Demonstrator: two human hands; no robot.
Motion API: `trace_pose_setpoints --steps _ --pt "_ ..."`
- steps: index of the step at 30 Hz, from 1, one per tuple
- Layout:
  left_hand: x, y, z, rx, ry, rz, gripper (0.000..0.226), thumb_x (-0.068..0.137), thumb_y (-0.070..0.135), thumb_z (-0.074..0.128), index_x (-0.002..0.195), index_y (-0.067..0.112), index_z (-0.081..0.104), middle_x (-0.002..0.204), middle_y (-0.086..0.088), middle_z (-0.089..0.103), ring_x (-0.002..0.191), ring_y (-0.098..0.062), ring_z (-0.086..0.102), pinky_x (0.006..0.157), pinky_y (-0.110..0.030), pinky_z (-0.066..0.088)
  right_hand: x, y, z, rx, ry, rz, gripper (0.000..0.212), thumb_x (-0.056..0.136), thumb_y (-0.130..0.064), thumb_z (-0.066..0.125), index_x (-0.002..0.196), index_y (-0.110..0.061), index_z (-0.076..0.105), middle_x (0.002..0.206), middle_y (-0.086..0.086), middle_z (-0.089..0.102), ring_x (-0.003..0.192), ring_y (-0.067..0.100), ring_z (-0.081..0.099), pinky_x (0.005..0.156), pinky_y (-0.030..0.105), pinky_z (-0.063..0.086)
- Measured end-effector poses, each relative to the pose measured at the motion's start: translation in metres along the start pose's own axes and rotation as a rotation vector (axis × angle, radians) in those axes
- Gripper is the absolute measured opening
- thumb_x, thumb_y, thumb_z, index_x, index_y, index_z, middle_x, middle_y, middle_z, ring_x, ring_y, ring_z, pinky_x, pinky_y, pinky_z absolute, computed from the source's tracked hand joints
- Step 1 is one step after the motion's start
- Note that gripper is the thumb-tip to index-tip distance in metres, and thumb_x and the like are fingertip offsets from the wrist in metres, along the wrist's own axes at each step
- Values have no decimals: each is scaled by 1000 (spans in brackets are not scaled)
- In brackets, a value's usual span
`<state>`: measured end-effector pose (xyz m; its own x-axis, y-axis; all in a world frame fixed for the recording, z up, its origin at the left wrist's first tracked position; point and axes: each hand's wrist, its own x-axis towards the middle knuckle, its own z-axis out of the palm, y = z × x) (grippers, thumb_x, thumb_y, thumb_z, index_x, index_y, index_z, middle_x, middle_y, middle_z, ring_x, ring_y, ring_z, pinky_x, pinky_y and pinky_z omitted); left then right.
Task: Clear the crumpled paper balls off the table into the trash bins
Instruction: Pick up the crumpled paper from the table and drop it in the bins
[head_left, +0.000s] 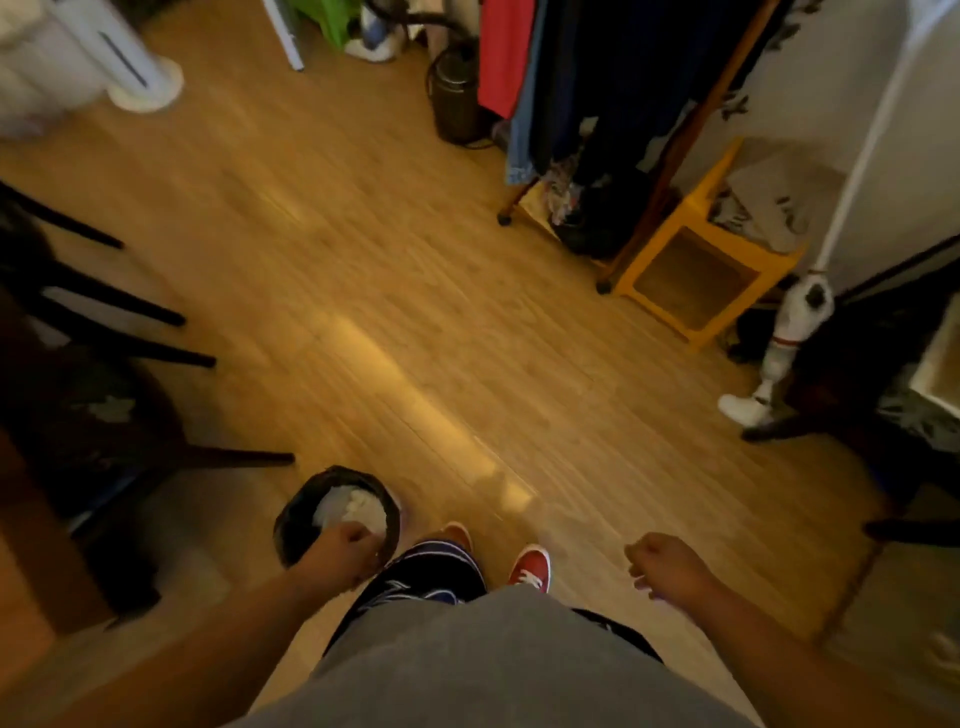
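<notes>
Head view shows our curled left hand (347, 545), grip unclear, above the round black-lined trash bin (291, 525) holding white crumpled paper balls (353, 506), light, soft, easily pinched anywhere; right hand (670, 564) loosely fisted.

Seen from above, blurred. Grey top (498, 670) filling the lower middle, plain, no print visible. Dark trousers (415, 582) with pale blue-white lines or lettering across the fabric, too smeared to read. Red shoes (531, 567) with white laces and pale soles, one partly hidden behind the trouser leg. Bare forearms, no sleeves reaching them. Left hand (345, 553) and right hand (670, 564) bare, without gloves.
</notes>
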<state>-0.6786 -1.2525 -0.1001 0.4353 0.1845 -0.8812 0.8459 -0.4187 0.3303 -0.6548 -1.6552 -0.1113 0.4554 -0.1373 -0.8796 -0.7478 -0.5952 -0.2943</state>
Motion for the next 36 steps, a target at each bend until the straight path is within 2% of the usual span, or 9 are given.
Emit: trace_pose_setpoints --steps 2,5,7,11,14,20,25,29,36 --pt "2 0 -11 -66 20 -60 22 95 20 55 80 3 53 73 -18 55 67 -26 51 61 -35 38 27 -49 -12 -70 -39 -47 25 92 -18 57 71 -6 58 74 16 61 67 27 57 61 32 41" --pt "13 2 -25 -164 49 -129 24 96 22 54 91 -1 60 78 -16 60 69 -26 55 58 -29 40 65 -123 -20 -140 -62 -115 20 91 -19 61 76 -6 60 74 13 61 63 25 57 56 26 42" --pt "26 5 -35 -242 75 -178 22 96 21 53 88 1 59 77 -16 60 68 -27 56 57 -28 41 87 -172 -18 -198 -86 -151 18 90 -20 62 78 -7 60 74 11 61 61 22 57 50 22 41" --pt "61 22 -72 -333 120 -212 21 96 18 53 88 -1 59 72 -14 58 63 -26 55 64 -33 45 121 -258 -16 -248 -133 -191 19 91 -22 61 82 -5 62 79 14 61 65 24 57 55 27 42" --pt "81 48 -106 -367 138 -204 22 96 22 52 100 2 61 82 -14 63 70 -26 60 64 -33 47 132 -312 -22 -304 -143 -191 18 92 -23 59 82 -8 62 82 13 63 67 24 59 57 30 43" --pt "121 128 -174 -392 172 -110 20 94 28 55 93 11 64 90 -15 69 86 -32 67 79 -43 54 154 -393 -61 -359 -94 -166 17 93 -14 56 87 1 59 79 18 59 64 27 53 56 32 39" --pt "162 208 -218 -454 192 -43 20 93 37 56 91 18 63 89 -4 70 81 -18 67 65 -30 51 194 -453 -96 -423 -57 -120 19 93 -8 54 75 -2 53 71 19 54 56 25 49 53 30 33" --pt "202 266 -257 -498 227 -5 24 92 39 56 90 17 64 91 -6 71 83 -20 68 67 -30 53 247 -518 -115 -558 -66 -153 20 92 -14 53 72 -12 57 71 10 59 61 23 54 60 30 44" --pt "234 308 -303 -537 319 -134 24 93 35 56 89 13 63 86 -7 71 77 -18 66 62 -28 49 308 -667 -122 -695 -95 -234 25 87 -14 56 63 -11 52 60 11 52 54 22 49 55 29 37"
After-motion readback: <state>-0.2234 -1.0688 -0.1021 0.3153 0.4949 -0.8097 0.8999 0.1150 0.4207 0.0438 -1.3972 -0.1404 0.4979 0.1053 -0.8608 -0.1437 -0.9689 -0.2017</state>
